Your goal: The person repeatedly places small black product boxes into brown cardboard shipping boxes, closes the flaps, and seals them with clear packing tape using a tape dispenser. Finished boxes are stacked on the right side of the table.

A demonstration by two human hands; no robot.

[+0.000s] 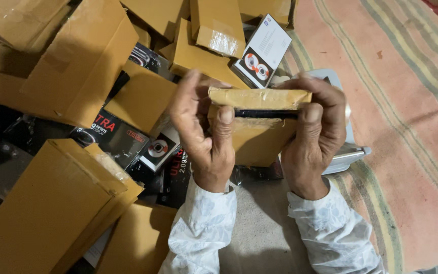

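Two hands hold one small brown cardboard box [257, 127] up over the left edge of a striped pink and green mat [406, 101], near the middle of the view. Many larger brown cartons [72, 66] lie piled off the mat's left edge, with black printed boxes [122, 137] wedged among them and one white-and-black printed box [262, 53] tilted at the top of the pile. A grey flat device [348, 157] lies on the mat, partly hidden behind the held box. The left hand [198, 127] grips the box's left end, thumb pressed on the near face just under the flap. The right hand [318, 132] clasps the right end, thumb likewise on the near face. A dark gap shows between the taped top flap and the body. Judgement: even thumb pressure on both ends should keep the flap from tearing or skewing.
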